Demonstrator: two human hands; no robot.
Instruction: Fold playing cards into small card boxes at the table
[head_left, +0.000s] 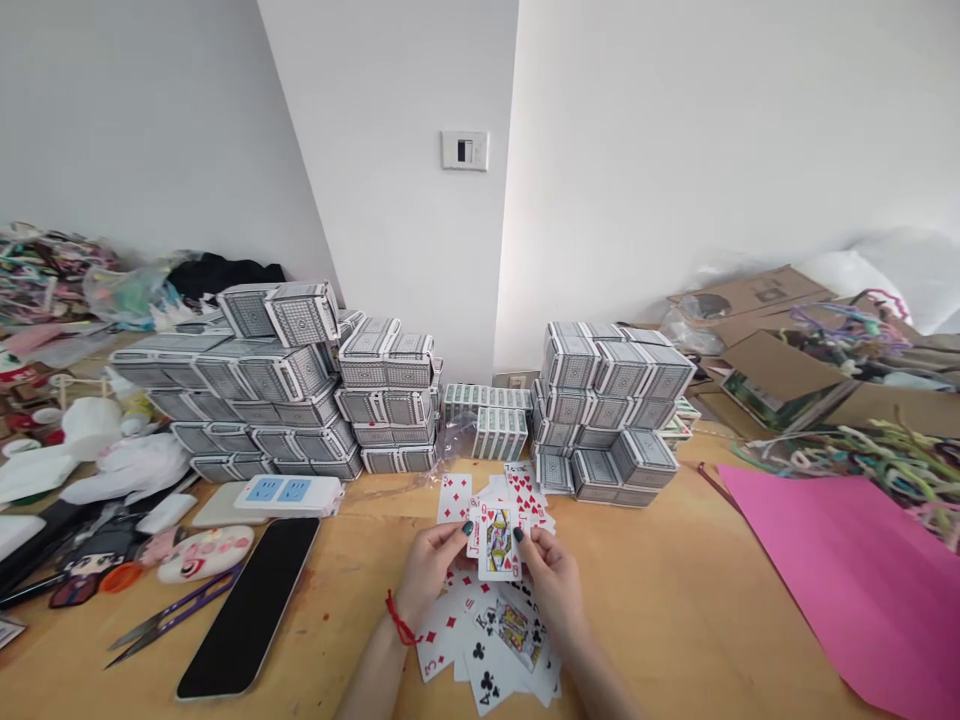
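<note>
Between my two hands are a few playing cards, faces up, with a queen of hearts in front and a jack partly showing behind it. My left hand, with a red string round its wrist, pinches the left side of these cards between thumb and fingers. On the right side, my right hand grips them in the same way. Below and behind the hands, loose cards lie face up in an overlapping heap on the wooden table. Among them I see a four of clubs, a king and several diamonds.
Stacks of boxed card decks stand at the left, centre left and right. Smaller green-and-white boxes sit between them. A phone, thread snips, pink paper and an open carton flank the work area.
</note>
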